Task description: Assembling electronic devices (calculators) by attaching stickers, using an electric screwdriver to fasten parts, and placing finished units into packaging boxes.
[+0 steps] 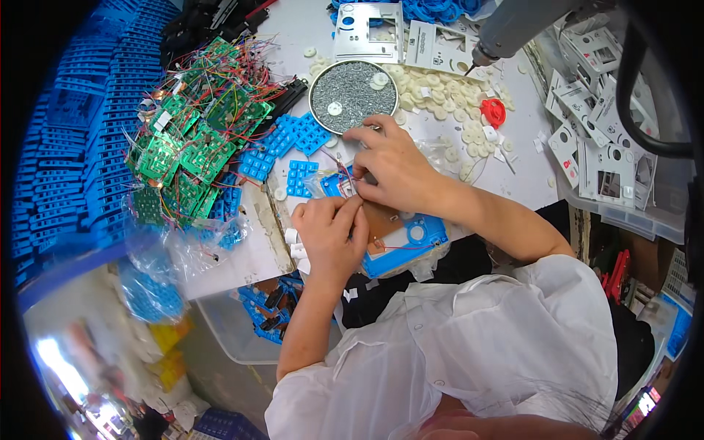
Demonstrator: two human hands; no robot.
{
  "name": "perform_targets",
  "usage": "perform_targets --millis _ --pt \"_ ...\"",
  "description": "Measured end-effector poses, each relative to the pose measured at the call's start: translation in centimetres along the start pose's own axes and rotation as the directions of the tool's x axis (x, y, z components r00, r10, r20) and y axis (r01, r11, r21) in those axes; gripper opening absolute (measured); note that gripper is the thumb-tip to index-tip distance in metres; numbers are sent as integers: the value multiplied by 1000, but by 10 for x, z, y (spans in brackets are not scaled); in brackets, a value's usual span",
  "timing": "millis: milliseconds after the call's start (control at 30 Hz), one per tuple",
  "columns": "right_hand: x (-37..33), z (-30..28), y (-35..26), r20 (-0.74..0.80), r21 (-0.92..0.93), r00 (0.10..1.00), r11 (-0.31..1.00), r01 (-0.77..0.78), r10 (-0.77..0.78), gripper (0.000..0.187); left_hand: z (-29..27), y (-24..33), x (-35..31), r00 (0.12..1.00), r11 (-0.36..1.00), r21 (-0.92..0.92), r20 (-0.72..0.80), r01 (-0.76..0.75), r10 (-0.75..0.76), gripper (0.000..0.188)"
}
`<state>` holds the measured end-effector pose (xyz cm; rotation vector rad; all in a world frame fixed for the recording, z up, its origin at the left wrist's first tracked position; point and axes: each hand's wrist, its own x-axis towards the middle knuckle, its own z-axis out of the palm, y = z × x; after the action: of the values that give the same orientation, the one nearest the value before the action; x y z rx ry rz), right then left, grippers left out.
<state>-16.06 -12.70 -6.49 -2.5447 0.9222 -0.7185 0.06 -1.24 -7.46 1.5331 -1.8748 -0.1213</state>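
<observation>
A blue plastic housing [411, 257] lies at the table's near edge in front of me. On it rests a brown circuit board [385, 224], with thin wires by it. My left hand [330, 231] bends over the housing's left side, its thumb and forefinger pinched together at the board's upper edge. From the right, my right hand [400, 165] meets it there with curled fingers, its forefinger raised near the rim of a round tray. Whatever the fingertips of both hands pinch is too small or hidden to name. The round tray [312, 110] holds many small grey metal pieces.
Green circuit boards [209, 150] with tangled wires pile up at left, beside blue keypads [301, 178] and stacked blue parts [81, 110]. Cream plastic discs [433, 92] lie around a red part [493, 112]. A power screwdriver [506, 33] hangs at upper right, near a bin of white panels [605, 165].
</observation>
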Motion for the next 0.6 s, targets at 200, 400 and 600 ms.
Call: perform_targets --millis 200,400,600 --pt "-7 7 4 -95 73 995 997 -29 36 15 -2 4 -1 996 994 108 81 30 -39 30" --pt "-22 -15 -2 -36 351 970 912 -212 239 10 -3 9 1 983 984 155 150 84 -107 37" --pt "-27 -22 -7 -80 154 991 983 -97 110 11 -1 11 5 976 976 199 174 93 -128 42"
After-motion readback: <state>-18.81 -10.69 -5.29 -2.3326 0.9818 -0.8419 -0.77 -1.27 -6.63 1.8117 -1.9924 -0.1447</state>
